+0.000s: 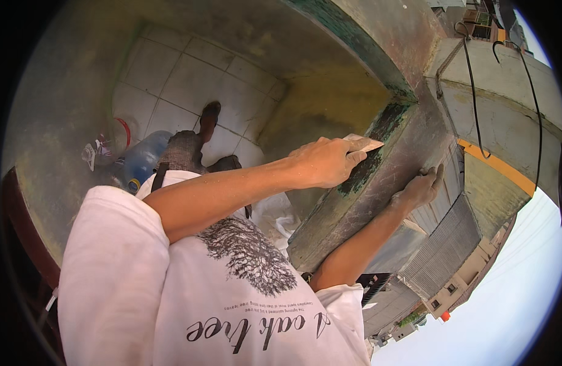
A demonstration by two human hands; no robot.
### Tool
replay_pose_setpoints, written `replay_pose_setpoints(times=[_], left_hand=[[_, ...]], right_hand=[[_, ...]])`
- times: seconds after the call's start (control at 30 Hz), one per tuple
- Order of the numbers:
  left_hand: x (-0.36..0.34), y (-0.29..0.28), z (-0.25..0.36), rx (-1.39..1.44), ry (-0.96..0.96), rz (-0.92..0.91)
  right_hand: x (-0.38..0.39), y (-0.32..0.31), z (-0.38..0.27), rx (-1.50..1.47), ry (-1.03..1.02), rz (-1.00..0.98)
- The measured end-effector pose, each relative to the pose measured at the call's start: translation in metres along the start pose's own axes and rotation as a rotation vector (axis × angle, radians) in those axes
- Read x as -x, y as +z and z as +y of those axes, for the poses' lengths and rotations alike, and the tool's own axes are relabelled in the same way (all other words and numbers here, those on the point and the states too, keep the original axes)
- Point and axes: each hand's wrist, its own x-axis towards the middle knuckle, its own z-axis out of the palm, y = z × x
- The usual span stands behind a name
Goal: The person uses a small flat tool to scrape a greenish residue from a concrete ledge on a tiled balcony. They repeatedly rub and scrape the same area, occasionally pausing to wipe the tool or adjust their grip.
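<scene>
My left hand (pixel 323 161) reaches across from the left, its fingers closed on a flat, pale tan piece with a pointed corner (pixel 367 144). Whether that is folded sandpaper or a scraper blade, I cannot make out. Its tip meets the inner edge of a grey, weathered wall ledge (pixel 409 143), beside a strip of dark, flaking green paint (pixel 389 122). At the ledge's outer side is my right hand (pixel 418 188), dusty, with fingers stretched out and nothing seen in it. The underside of its palm is hidden.
White floor tiles (pixel 165 85) lie below, with a large blue water bottle (pixel 143 160) at the left. Thin plastic (pixel 278 216) sits by the ledge's foot. Black wires (pixel 474 91) hang at the upper right. Beyond the ledge are corrugated roofs (pixel 439 235) far down.
</scene>
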Motion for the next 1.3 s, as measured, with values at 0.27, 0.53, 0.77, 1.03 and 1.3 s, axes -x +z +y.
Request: replay_pose_setpoints(times=[0.27, 0.53, 0.77, 1.03, 1.3], left_hand=[[0.029, 0.024, -0.004, 0.001, -0.035, 0.085], [0.056, 0.068, -0.04, -0.051, 0.157, 0.262], [0.003, 0.0, 0.002, -0.279, 0.116, 0.243], [0.047, 0.035, -0.073, -0.278, 0.097, 0.1], [0.045, 0.028, -0.071, -0.199, 0.123, 0.004]], right_hand=[[-0.005, 0.001, 0.011, -0.1, -0.038, -0.004], [0.001, 0.003, -0.006, 0.006, -0.046, 0.001], [-0.001, 0.005, -0.005, -0.09, -0.057, -0.023], [-0.013, 0.007, 0.004, -0.129, -0.041, -0.021], [-0.017, 0.005, 0.009, -0.122, -0.054, -0.027]])
